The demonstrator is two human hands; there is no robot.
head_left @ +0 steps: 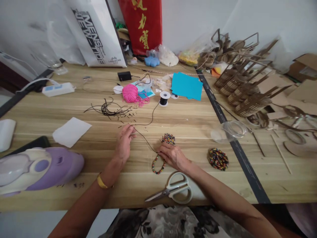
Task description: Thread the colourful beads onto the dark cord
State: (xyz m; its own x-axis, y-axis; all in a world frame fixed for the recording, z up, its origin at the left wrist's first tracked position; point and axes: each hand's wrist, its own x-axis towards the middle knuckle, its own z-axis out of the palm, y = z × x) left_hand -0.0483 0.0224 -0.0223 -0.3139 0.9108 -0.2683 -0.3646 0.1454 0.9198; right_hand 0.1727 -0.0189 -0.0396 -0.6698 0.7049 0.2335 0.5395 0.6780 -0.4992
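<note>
My left hand [124,140] rests on the wooden table [188,122], its fingertips pinched on a thin black cord [145,138]. That cord runs back to a small black spool [163,99]. My right hand [172,155] lies palm down, fingers closed on the other part of the cord where a short strung row of coloured beads [157,166] curls below it. A small heap of loose coloured beads [168,138] lies just beyond my right fingers. A larger bead pile [218,159] sits to the right.
White-handled scissors [173,191] lie at the near edge. A tangle of black cord offcuts [109,109], pink yarn [130,93], blue paper [187,85], a clear plastic lid [230,130], wooden cutouts [245,86] at right, and a purple-and-white device [37,168] at left.
</note>
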